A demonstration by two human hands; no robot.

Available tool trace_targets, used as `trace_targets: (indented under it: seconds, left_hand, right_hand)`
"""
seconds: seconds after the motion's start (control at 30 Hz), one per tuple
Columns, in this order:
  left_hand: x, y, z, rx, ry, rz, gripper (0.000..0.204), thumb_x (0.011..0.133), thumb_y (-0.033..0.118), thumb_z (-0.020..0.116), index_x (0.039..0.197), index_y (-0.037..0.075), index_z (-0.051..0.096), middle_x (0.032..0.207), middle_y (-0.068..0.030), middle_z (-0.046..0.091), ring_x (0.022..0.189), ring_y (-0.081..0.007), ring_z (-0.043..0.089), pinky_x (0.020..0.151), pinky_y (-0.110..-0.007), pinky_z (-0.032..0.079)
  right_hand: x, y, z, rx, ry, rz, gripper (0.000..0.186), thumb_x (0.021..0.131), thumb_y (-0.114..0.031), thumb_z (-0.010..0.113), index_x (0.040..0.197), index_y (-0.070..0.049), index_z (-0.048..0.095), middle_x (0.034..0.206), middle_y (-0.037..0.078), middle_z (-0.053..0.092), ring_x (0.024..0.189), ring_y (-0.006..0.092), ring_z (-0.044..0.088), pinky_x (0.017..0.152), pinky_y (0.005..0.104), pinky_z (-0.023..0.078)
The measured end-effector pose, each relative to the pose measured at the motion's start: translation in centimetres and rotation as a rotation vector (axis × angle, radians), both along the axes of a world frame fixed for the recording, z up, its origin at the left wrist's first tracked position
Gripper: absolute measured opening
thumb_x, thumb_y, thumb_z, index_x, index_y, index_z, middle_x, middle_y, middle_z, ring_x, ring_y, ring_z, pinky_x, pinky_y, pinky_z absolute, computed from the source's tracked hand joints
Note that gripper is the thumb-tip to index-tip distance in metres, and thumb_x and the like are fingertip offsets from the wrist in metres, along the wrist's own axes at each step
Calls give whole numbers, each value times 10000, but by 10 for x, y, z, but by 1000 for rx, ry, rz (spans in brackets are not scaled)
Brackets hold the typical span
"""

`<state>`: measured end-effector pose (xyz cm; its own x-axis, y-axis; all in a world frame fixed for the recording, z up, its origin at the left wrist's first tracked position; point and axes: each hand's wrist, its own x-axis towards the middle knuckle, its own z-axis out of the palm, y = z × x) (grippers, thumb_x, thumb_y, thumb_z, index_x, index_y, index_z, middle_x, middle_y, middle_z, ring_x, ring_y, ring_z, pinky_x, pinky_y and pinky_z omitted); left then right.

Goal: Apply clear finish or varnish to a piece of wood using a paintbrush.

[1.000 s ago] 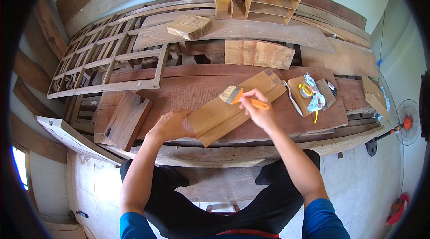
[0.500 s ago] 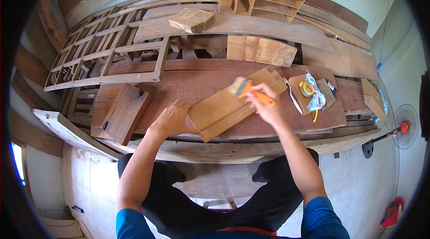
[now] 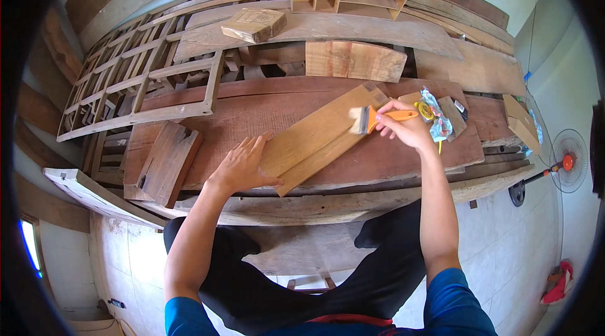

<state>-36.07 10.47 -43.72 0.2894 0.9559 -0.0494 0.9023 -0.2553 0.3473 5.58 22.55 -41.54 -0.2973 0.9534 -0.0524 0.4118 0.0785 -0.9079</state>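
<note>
Wooden board, light brown, flat on the table, between the hands; set on a slant, near end at the left hand, far end up beyond the right. A lengthwise line runs along its face.

Left hand: open, fingers spread, thumb reaching along the board's near end. Right hand: fingers pinched around the orange handle of a paintbrush. Pale bristles point left, over the board's far half; cannot tell whether they touch.

Just beyond the right hand: yellow tape measure and a crumpled pale packet, side by side. Farther right of that hand, a brown box, then a standing fan with an orange hub.

Left of the left hand: thick dark wood block. Past it, wooden lattice frame.

Ahead of both hands: short streaked plank; beyond, a squared wood block and a tiered wooden rack.
</note>
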Motion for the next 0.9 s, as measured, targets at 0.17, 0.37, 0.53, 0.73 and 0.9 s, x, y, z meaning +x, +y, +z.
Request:
trace_targets:
  seconds: [0.17, 0.37, 0.53, 0.73, 0.9]
  left_hand:
    - [12, 2, -2, 121, 25, -79, 939, 829, 547, 850, 1519, 34, 472, 1347, -227, 624, 1326, -398, 569, 1158, -500, 449]
    - [18, 4, 2, 92, -16, -64, 927, 835, 542, 852, 1537, 71, 473, 1398, -224, 596, 1359, -405, 546, 1177, -496, 439]
    - [16, 1, 1, 82, -5, -45, 920, 822, 541, 865, 1529, 84, 494, 1426, -206, 588, 1375, -397, 541, 1181, -489, 439]
    - [7, -2, 7, 71, -39, -49, 903, 784, 492, 914, 1517, 128, 535, 1456, -165, 584, 1404, -375, 530, 1196, -472, 432]
    - [1, -2, 6, 55, -44, -54, 904, 772, 471, 924, 1514, 127, 539, 1460, -156, 583, 1415, -362, 527, 1198, -470, 432]
  right_hand:
    - [4, -3, 0, 722, -459, -319, 180, 972, -188, 776, 1079, -93, 668, 885, 115, 784, 773, 299, 782, 648, 373, 558]
    - [-22, -6, -21, 615, -113, 0, 198, 1020, -271, 744, 1129, -116, 688, 899, 131, 798, 807, 263, 797, 633, 373, 583]
    - [-69, -36, -11, -171, 148, 424, 233, 1079, -240, 671, 1205, -47, 701, 968, 114, 803, 806, 152, 774, 619, 284, 598]
    - [28, 23, -12, -50, 153, -192, 209, 1053, -207, 706, 1180, -40, 716, 893, 93, 782, 664, 124, 726, 559, 240, 570]
    - [21, 26, -26, 356, 76, -355, 216, 1042, -184, 723, 1234, -85, 729, 956, 80, 786, 785, 123, 747, 610, 272, 566]
